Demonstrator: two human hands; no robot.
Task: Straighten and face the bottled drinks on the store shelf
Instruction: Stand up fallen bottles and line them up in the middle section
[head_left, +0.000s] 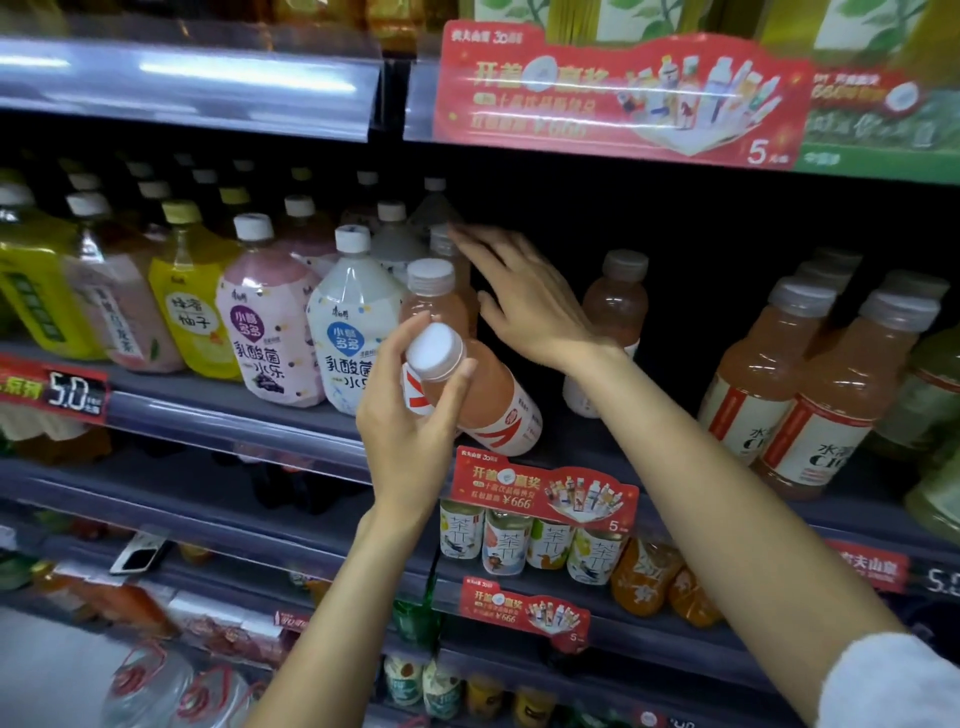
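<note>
My left hand (410, 410) grips the neck of a pink-orange drink bottle (493, 410) with a white cap, tilted toward me at the shelf's front edge. Behind it stands a second pink-orange bottle (434, 299), upright. My right hand (519, 291) reaches into the shelf with fingers straight, touching the side of the bottles behind. A lone pink bottle (615, 306) stands further back to the right. Two more of the same drink (810, 405) stand at the front right.
Large yoghurt-drink and tea bottles (270, 322) fill the shelf to the left. A dark gap lies between the lone bottle and the right-hand pair. A red promo card (543, 491) hangs on the shelf rail (234, 421). Lower shelves hold small tea bottles (524, 540).
</note>
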